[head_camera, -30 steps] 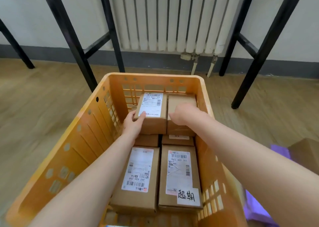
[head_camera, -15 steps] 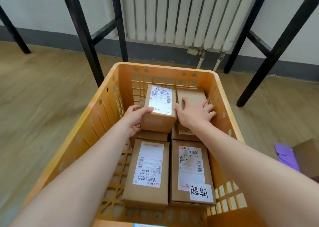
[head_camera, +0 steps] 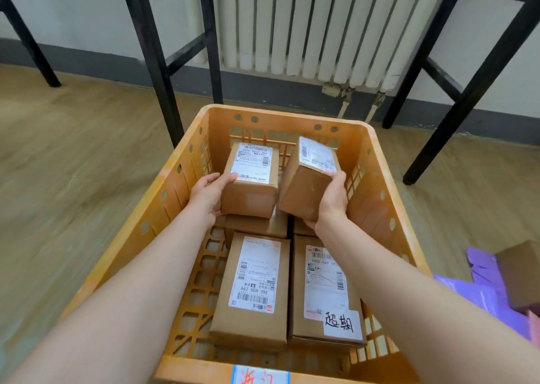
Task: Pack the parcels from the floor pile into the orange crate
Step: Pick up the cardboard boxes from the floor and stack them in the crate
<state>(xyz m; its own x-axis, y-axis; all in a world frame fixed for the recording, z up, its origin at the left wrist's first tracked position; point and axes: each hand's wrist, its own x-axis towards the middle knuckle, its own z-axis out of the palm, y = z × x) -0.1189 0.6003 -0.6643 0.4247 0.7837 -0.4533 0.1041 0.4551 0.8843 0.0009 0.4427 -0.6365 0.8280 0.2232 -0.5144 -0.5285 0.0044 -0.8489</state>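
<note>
Inside the orange plastic crate (head_camera: 187, 185), toward its far end, two small brown cardboard parcels are held up above the packed layer. The left parcel with a white shipping label on top (head_camera: 251, 180) is gripped by the left hand (head_camera: 209, 195), thumb laid on its near top edge and fingers curled under its left side; it is kept level. The right parcel (head_camera: 309, 183) is tilted, its labelled face turned up and away, and is cupped from below and from the right by the right hand (head_camera: 333, 199). The grip of each hand is thus closed around its own box. The two boxes stand just beside one another, apparently touching at their inner edges.

Beneath them, more cardboard boxes (head_camera: 257, 227) are partly seen, and two longer labelled parcels (head_camera: 254, 287) lie flat side by side at the near end. Further cardboard and purple packaging (head_camera: 491, 290) lie on the wooden floor at the right.

The boxes are judged stiff and light, since each is carried in one hand. Taped cardboard may be somewhat slick, so hold is best taken across opposite side faces, near the lower edges, rather than on the glossy label. The tilted box would need levelling before it is set down.
</note>
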